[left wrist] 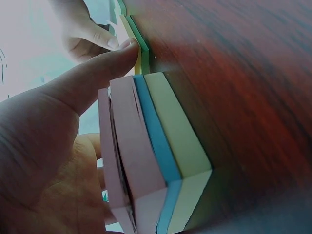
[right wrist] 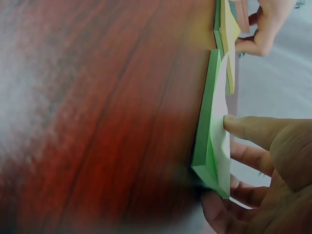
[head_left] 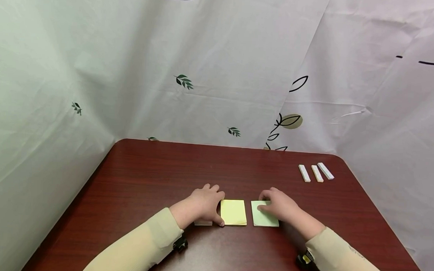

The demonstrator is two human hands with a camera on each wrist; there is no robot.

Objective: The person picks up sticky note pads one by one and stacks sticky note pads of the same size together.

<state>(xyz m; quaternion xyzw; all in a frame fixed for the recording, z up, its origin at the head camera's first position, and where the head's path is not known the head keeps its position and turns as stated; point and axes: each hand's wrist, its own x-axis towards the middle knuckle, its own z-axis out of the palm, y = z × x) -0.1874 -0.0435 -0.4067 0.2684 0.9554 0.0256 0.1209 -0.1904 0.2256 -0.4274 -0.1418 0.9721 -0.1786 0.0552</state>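
My left hand (head_left: 204, 205) spreads thumb and fingers at the left side of a yellow sticky note pad (head_left: 233, 212). In the left wrist view, its straight thumb touches that pad's corner; a green layer lies underneath. Below the palm sits a sticky note stack (left wrist: 156, 146) in pink, blue and pale yellow, mostly hidden in the head view. My right hand (head_left: 280, 205) holds a light green sticky note pad (head_left: 266, 217), thumb on its face and curled fingers at its far edge. In the right wrist view, this pad lies slightly askew on a darker green pad (right wrist: 205, 122).
Three small white bars (head_left: 317, 173) lie near the back right corner of the dark red wooden table (head_left: 158, 169). A white cloth with leaf prints (head_left: 219, 71) hangs behind the table and along both sides.
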